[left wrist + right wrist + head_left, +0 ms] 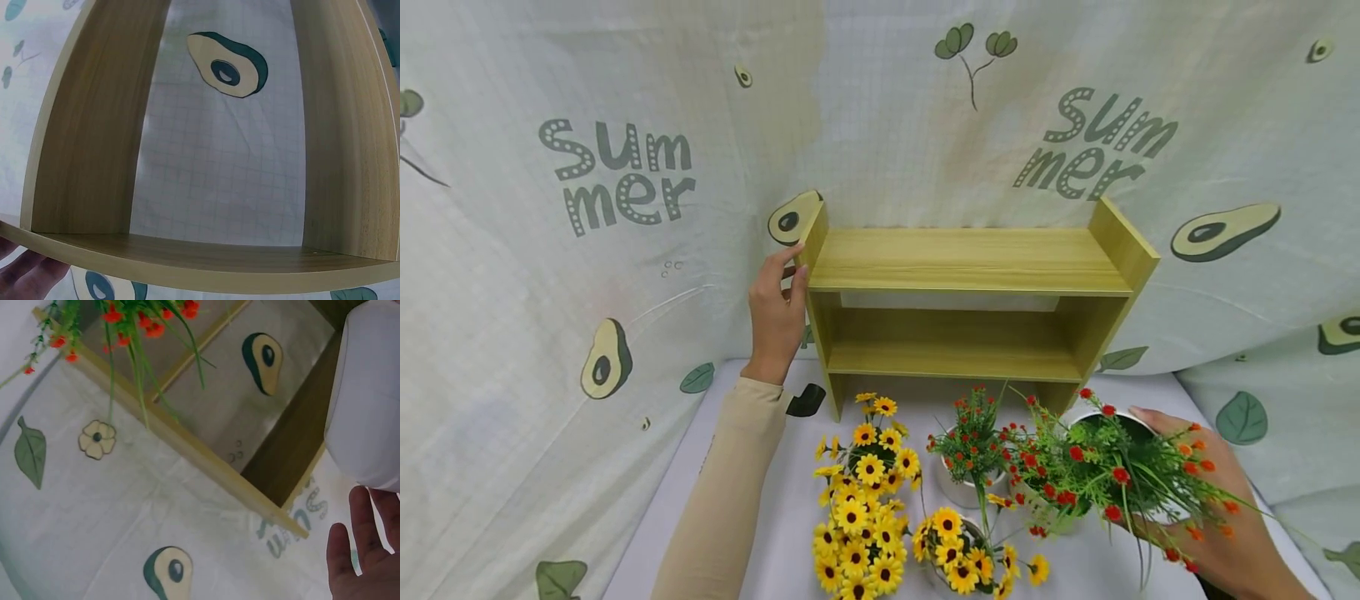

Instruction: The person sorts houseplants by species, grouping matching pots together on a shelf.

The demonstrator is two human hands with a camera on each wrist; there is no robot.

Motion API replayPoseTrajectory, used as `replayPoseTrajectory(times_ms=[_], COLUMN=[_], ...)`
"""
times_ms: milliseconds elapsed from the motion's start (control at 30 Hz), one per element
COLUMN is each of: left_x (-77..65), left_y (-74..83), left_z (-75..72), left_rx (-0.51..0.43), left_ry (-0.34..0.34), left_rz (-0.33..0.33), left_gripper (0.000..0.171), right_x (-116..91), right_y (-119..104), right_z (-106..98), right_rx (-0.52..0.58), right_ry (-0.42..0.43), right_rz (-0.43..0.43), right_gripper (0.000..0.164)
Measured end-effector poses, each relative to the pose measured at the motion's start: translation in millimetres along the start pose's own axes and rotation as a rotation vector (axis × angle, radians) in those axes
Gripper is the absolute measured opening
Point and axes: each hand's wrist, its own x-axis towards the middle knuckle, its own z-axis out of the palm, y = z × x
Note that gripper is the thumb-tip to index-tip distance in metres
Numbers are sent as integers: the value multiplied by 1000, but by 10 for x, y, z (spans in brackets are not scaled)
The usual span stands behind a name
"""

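Observation:
My left hand (pixel 777 312) touches the left side panel of a two-tier wooden shelf (pixel 962 258) near its upper front corner. In the left wrist view, its fingers (pixel 39 275) lie along the panel's outer face. At the right, my right hand (pixel 1217 500) grips a potted plant (pixel 1075 475) with red and orange flowers, tilted so its round pot mouth shows. The right wrist view has the white pot (pixel 369 400) above several fingers (pixel 365 531); the thumb is out of sight there.
Yellow sunflowers (pixel 861 525) crowd the table before the shelf's left part. Nearer the middle are another pot of yellow flowers (pixel 958 554) and a white pot of red flowers (pixel 972 458). A patterned cloth (pixel 880 108) hangs behind the shelf. The white table (pixel 700 500) extends left.

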Motion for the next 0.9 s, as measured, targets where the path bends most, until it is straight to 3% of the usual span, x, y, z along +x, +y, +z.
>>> replayPoseTrajectory(times_ms=[200,333,500,667,800,900], left_x=[-5,-10,-26,-36,-29,-23], left_y=[-6,9,14,-2,2,-1], left_z=[18,17,-2,-19,0,38], left_rx=[4,13,21,25,25,27], left_ry=[7,4,-7,2,7,8], left_rz=[-14,-24,-39,-46,-40,-28], left_gripper=[30,30,32,32,31,31], right_x=[328,585,877,1090,1245,1365], right_y=[-28,-10,-86,-141,-110,-65], right_z=[58,128,207,236,271,278], right_rx=[-201,-227,-213,-229,-282,-317], right_ry=[34,96,176,155,190,225], right_rz=[-84,-166,-258,-230,-211,-189], right_gripper=[81,77,48,73,55,58])
